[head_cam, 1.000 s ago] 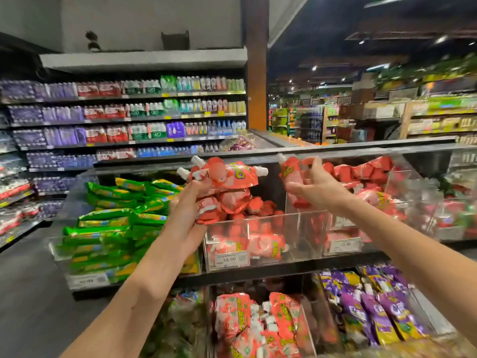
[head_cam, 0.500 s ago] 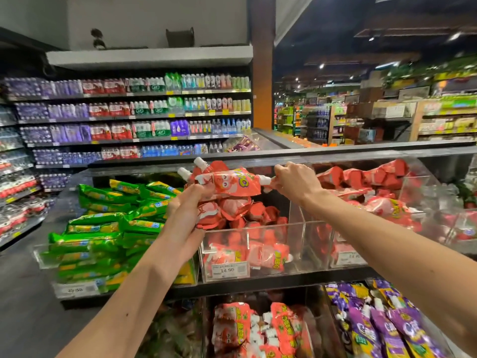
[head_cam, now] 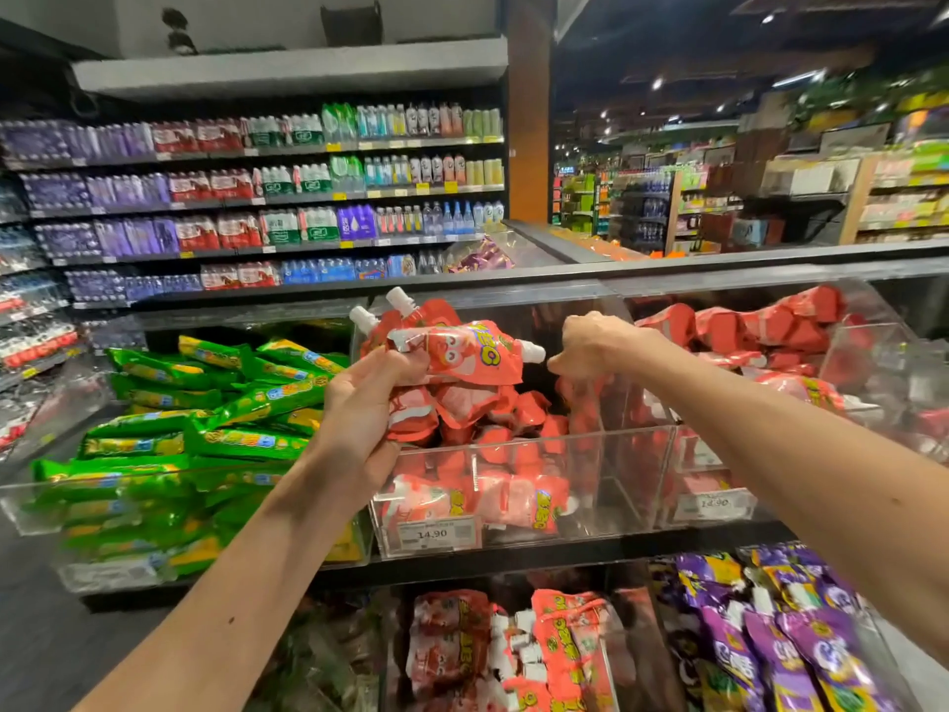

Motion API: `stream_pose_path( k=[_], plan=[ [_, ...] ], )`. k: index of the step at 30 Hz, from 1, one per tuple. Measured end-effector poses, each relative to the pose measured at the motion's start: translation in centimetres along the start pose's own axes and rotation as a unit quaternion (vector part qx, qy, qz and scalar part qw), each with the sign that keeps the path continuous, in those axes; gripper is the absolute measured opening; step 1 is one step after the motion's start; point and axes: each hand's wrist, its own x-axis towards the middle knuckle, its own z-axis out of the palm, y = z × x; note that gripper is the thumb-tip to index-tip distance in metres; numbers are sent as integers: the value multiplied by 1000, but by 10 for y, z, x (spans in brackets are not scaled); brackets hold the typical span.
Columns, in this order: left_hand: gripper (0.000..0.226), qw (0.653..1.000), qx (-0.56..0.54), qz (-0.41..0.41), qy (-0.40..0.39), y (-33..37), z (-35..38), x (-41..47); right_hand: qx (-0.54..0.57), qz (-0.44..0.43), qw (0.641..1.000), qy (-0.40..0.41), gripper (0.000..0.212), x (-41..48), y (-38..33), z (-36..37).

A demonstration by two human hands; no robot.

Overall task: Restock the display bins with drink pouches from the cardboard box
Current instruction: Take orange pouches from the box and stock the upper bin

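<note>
Several red pouches [head_cam: 464, 354] jutting above left hand [head_cam: 367, 403], over bin [head_cam: 606, 470].

Left hand [head_cam: 359, 403] gripping red drink pouches [head_cam: 462, 352] above the clear middle bin [head_cam: 616, 480], right hand [head_cam: 595, 341] curled over its right side, green packs [head_cam: 205, 429] left of it

We see a red drink pouch [head_cam: 462, 357] of thin, crinkled film with a glossy sheen, its screw cap [head_cam: 531, 351] smooth white plastic. The display bin [head_cam: 616, 470] under it is clear, hard plastic, polished enough to carry reflections. The green packets [head_cam: 231, 434] and purple pouches [head_cam: 801, 660] are shiny film as well. The price label [head_cam: 435, 532] looks like matt white paper.
</note>
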Motion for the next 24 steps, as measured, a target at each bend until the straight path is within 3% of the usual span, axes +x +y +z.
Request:
stream_pose_path(
  k=[5, 10, 13, 15, 17, 19, 20, 21, 24],
  plan=[
    [17, 1000, 0, -9, -5, -9, 0, 9, -79, -26, 996, -15, 34, 3, -2, 3],
    [17, 1000, -8, -17, -9, -9, 1, 12, -153, -91, 982, 62, 25, 1, -5, -2],
    [14, 1000, -15, -23, 11, -6, 5, 14, -52, -179, 979, 80, 21, -10, -2, -12],
    [18, 998, -39, -40, 13, -5, 6, 19, 96, -236, 966, 44, 14, -21, 0, -16],
    [17, 993, -95, -69, -2, -1, 8, 22, 312, -267, 908, -79, 19, -37, 0, -17],
    [21, 984, -150, -93, -20, 4, 13, 20, 532, -263, 779, -200, 46, -50, 1, -14],
    [25, 980, -167, -100, -31, 6, 17, 18, 611, -240, 721, -223, 53, -54, 1, -11],
    [29, 977, -182, -104, -40, 8, 21, 15, 659, -216, 685, -223, 54, -58, 0, -9],
    [26, 975, -186, -106, -54, 11, 33, 9, 702, -152, 677, -163, 43, -67, -7, -2]
  ],
)
